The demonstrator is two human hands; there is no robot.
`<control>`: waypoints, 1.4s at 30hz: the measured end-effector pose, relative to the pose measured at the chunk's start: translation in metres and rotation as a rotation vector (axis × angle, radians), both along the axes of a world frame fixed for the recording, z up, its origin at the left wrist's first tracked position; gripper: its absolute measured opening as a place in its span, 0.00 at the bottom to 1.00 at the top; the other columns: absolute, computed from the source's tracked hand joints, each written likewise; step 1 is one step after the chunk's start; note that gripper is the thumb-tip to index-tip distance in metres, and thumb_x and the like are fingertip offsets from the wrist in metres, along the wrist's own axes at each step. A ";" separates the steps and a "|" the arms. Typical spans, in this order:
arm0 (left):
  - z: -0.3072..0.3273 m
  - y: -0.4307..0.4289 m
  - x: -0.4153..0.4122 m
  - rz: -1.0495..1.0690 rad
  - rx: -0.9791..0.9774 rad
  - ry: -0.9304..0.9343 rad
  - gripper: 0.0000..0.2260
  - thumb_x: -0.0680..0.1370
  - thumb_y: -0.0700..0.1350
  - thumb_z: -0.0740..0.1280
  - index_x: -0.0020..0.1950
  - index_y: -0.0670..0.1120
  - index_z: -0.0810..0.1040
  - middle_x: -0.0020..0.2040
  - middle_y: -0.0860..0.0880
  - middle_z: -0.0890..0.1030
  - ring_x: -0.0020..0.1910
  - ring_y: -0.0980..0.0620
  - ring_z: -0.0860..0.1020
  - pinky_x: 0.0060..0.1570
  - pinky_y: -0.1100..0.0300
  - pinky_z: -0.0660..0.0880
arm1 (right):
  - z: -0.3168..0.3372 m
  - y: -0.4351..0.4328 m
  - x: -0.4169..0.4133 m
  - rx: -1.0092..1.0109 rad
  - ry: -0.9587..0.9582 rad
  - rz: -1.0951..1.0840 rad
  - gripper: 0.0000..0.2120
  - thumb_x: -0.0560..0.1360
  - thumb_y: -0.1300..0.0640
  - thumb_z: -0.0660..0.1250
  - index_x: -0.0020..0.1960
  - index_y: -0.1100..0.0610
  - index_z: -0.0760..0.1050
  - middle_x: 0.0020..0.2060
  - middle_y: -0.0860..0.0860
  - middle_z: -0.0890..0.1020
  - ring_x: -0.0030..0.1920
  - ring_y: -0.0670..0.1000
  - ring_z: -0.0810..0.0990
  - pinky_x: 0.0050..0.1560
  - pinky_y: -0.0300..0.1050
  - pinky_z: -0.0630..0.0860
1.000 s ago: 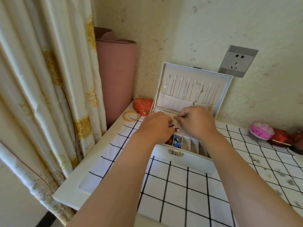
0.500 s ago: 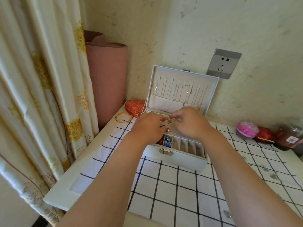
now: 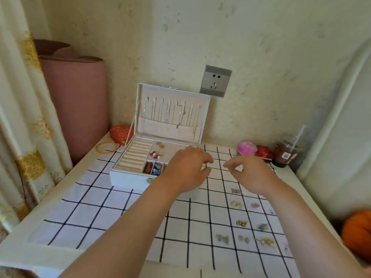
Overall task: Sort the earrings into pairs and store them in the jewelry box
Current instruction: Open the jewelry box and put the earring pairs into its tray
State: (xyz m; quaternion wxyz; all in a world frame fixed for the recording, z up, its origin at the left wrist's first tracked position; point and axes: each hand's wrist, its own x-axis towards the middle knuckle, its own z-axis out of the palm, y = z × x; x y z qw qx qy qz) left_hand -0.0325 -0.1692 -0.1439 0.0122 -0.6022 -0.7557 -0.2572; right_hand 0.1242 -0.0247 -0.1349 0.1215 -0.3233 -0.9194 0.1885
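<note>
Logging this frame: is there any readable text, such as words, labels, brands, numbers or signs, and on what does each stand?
No text here can be read.
drink cup: sticker label, print too blurred to read.
red heart box: gold pattern, too small to tell if it is lettering.
wall socket: no marking visible.

— Where do we stand?
— We log one view, worn on the head. It faces forward and down over the table (image 3: pixel 88 167), toward the jewelry box (image 3: pixel 128 178) by the wall (image 3: pixel 261 57), close in.
</note>
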 end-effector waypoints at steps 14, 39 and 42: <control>-0.045 0.059 0.072 -0.080 -0.287 0.106 0.14 0.81 0.49 0.60 0.65 0.55 0.77 0.55 0.50 0.79 0.55 0.48 0.75 0.47 0.54 0.72 | -0.030 0.023 0.039 0.014 -0.320 0.017 0.08 0.78 0.54 0.68 0.55 0.45 0.83 0.50 0.44 0.83 0.33 0.46 0.81 0.39 0.42 0.77; -0.010 0.042 0.039 0.047 0.008 -0.335 0.04 0.77 0.48 0.69 0.50 0.56 0.80 0.45 0.58 0.80 0.39 0.62 0.74 0.41 0.65 0.71 | -0.009 0.013 0.019 -0.426 0.206 -0.067 0.08 0.72 0.62 0.74 0.44 0.49 0.84 0.37 0.47 0.85 0.25 0.38 0.76 0.30 0.36 0.74; 0.000 0.034 0.028 0.059 0.057 -0.364 0.02 0.76 0.51 0.70 0.48 0.56 0.80 0.45 0.60 0.80 0.36 0.65 0.73 0.39 0.63 0.71 | 0.001 0.004 0.003 -0.496 0.337 -0.053 0.05 0.73 0.62 0.74 0.47 0.54 0.85 0.37 0.50 0.84 0.24 0.37 0.74 0.29 0.34 0.72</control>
